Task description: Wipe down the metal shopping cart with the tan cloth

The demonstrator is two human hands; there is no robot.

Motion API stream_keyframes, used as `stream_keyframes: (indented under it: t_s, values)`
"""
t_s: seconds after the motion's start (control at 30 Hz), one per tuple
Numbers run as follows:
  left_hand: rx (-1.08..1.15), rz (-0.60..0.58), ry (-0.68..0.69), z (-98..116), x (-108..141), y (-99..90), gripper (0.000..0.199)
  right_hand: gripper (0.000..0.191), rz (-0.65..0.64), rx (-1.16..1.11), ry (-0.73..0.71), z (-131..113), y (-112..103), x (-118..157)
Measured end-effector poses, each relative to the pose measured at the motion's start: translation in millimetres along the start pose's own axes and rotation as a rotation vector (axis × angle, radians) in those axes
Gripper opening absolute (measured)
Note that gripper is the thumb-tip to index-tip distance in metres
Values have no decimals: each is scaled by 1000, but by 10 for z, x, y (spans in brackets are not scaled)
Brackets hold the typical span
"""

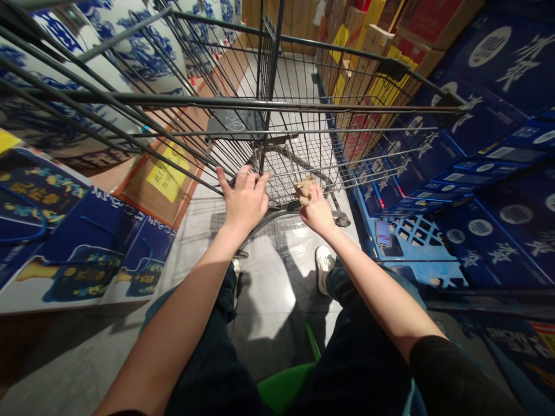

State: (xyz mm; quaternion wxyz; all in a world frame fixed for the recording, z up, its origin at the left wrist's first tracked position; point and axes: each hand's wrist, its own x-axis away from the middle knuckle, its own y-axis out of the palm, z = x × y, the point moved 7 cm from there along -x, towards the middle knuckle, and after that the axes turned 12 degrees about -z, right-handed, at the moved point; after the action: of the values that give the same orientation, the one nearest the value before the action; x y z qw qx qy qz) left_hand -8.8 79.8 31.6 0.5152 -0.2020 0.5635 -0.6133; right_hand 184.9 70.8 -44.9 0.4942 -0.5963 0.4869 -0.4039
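Observation:
A grey wire shopping cart (303,107) stands right in front of me, its basket above and beyond my hands. My left hand (245,199) rests against the lower wires of the basket, fingers spread and no object visible in it. Bunched in my right hand (318,211) is a crumpled tan cloth (306,189), pressed close to the lower wires on the right side. The fingertips of my right hand are partly hidden by the cloth. Below both hands runs the cart's curved lower frame (277,215).
Large blue-and-white jars (143,52) stand on a wooden ledge at left, above blue gift boxes (47,231). Stacked blue cartons (489,115) and a blue plastic pallet (416,240) line the right. A green seat (286,388) shows between my legs, over the tiled floor (273,277).

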Motion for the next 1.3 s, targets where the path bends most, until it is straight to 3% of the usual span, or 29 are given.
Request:
stream_keyframes:
  t_s: [0.23, 0.33, 0.67, 0.87, 1.07, 1.23, 1.3]
  values:
    - [-14, -19, -21, 5, -2, 8, 52, 55, 98, 19, -81, -131, -240, 0]
    - [-20, -40, -32, 8, -6, 9, 51, 56, 81, 13, -75, -125, -250, 2]
    - [-24, -6, -14, -7, -8, 9, 52, 45, -13, -43, 114, -46, -201, -47]
    - [-11, -18, -23, 7, -8, 2, 53, 51, 99, -45, -13, -185, -379, 15]
    - [-18, -30, -7, 9, -13, 5, 54, 44, -33, -44, 51, -97, -297, 1]
    - [-52, -81, -38, 7, -19, 30, 56, 50, 142, -67, 27, -193, -410, 28]
    - [-48, -79, -34, 7, -18, 34, 56, 54, 151, -52, 9, -211, -380, 45]
